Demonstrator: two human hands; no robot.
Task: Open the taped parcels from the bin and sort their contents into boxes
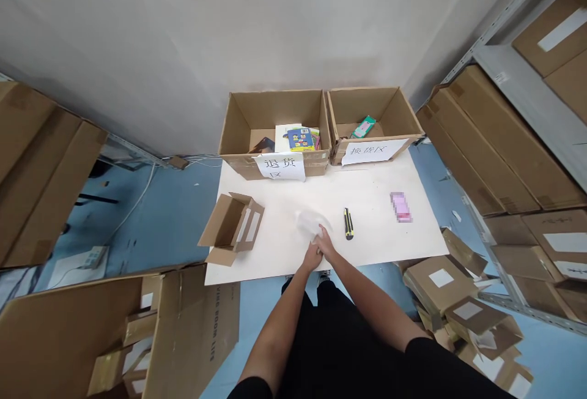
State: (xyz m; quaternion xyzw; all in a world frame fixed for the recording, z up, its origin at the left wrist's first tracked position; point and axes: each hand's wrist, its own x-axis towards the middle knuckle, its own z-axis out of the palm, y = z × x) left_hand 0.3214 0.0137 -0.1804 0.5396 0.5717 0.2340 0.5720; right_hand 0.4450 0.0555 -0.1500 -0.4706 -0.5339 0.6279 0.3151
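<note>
My right hand is closed on a thin, translucent white plastic bag, which looks blurred against the white tabletop. Pressed close beside it, my left hand is also closed on the lower end of the bag, its fingertips partly hidden. A yellow and black utility knife lies just to the right of my hands. Further right is a pink-purple item, its surface pixelated. To the left an opened small cardboard box rests on its side, flaps out.
Two labelled cardboard boxes stand along the back of the white table: the left one holds books, the right one a green packet. Cartons are piled on the floor at right, beside shelving. A large open carton stands at lower left.
</note>
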